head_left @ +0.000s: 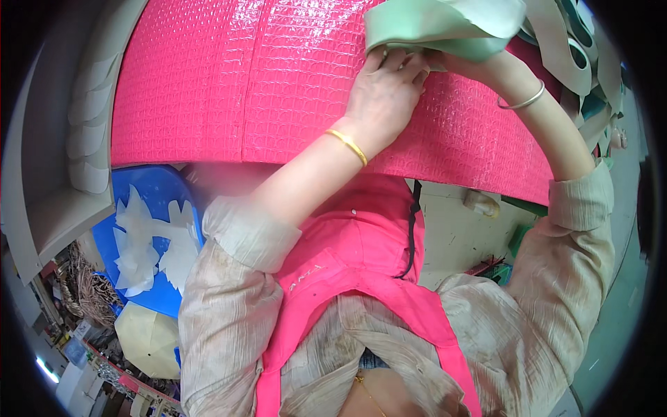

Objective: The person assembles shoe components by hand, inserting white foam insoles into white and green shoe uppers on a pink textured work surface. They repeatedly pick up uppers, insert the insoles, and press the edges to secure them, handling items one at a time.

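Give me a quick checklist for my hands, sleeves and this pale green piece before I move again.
1. Left hand at the pale green piece: ok, its fingers reach the lower edge.
2. Right hand gripping securely: cannot tell, its fingertips are hidden.
3. Whole piece in view: not ok, the picture's top edge cuts it off.
4. Sleeves rolled back from both wrists: ok.
5. Bracelets apart from the piece: ok, both the gold one and the silver one.
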Action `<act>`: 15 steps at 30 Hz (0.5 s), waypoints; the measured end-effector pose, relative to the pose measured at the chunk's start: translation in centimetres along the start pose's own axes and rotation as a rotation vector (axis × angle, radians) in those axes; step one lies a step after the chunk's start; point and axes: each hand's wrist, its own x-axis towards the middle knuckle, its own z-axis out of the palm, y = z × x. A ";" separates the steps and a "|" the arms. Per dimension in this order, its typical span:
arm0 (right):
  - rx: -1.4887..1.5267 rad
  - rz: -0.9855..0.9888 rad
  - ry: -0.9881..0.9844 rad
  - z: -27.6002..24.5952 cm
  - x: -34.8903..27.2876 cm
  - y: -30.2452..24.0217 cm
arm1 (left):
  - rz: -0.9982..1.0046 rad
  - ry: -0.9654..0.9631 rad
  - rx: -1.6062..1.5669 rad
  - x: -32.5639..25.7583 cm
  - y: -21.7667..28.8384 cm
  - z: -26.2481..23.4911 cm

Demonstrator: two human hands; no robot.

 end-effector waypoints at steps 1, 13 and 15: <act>-0.015 0.007 -0.004 -0.1 -0.1 0.1 | 0.005 0.040 -0.002 -0.2 0.2 0.4; -0.389 -0.258 -0.710 -6.4 -1.4 2.3 | 0.605 -0.168 0.310 4.9 0.0 -1.5; 0.010 0.004 -0.534 -6.6 -1.2 2.8 | 0.628 -0.203 0.371 4.4 -0.6 -3.6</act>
